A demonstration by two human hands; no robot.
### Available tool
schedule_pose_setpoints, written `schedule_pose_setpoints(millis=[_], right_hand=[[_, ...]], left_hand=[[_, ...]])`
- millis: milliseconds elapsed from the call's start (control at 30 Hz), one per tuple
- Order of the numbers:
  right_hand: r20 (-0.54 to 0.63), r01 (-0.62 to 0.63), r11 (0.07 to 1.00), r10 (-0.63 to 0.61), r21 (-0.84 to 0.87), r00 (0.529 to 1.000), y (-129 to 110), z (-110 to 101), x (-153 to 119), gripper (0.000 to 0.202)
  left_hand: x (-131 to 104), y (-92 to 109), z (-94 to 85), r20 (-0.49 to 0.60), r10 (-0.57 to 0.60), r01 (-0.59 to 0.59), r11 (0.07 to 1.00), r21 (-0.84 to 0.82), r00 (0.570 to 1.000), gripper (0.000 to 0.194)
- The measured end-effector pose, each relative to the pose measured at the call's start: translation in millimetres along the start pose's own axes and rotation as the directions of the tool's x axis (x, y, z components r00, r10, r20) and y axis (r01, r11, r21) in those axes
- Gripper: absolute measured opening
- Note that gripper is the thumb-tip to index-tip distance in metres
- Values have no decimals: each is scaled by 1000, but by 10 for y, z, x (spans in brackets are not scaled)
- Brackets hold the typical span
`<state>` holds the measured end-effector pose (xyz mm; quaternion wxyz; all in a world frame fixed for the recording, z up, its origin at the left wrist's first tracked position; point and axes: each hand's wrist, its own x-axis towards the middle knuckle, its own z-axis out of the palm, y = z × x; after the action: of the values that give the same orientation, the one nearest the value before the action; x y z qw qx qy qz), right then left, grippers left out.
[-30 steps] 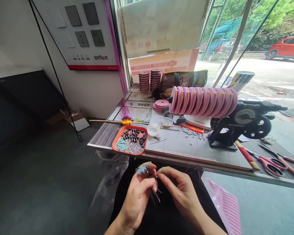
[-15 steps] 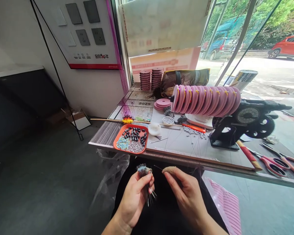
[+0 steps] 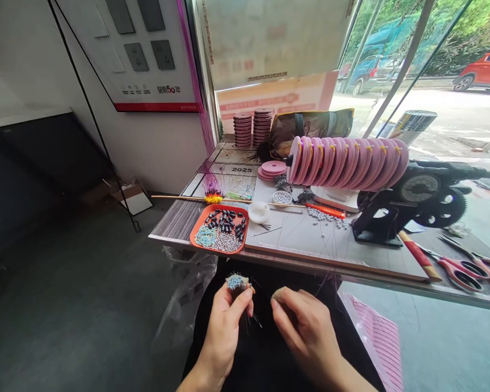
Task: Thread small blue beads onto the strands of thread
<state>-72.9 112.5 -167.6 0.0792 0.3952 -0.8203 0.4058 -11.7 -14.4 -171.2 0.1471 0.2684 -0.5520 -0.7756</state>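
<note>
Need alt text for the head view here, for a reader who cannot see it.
Two bare hands work below a table edge: the left hand pinches a bundle of blue-tipped pins, the right hand holds a small tan piece. On the table sit an orange tray of beads and a row of pink spools.

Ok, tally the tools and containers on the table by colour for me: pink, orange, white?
Pink: 2, the two stacks of pink spools.
Pink-handled scissors: 1.
Orange rectangular plastic tray: 1.
Orange-handled tool: 1.
White round dish: 1.
Total: 6.
</note>
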Motion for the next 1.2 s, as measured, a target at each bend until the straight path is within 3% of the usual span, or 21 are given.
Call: schedule_pose_setpoints(millis=[967,1100,1200], right_hand=[[-29,29,999,-28,32,999,21,47,-17,23],[-40,39,999,-38,28,998,10,47,-8,24],[-48,33,999,-32,30,998,-3,45,5,24]], left_hand=[[4,-10,-10,-25,162,-150,955,254,987,20],[1,-27,-28,-33,218,-194,918,346,975,19],[-16,-26,-35,-27,319,-269,840,472,947,17]])
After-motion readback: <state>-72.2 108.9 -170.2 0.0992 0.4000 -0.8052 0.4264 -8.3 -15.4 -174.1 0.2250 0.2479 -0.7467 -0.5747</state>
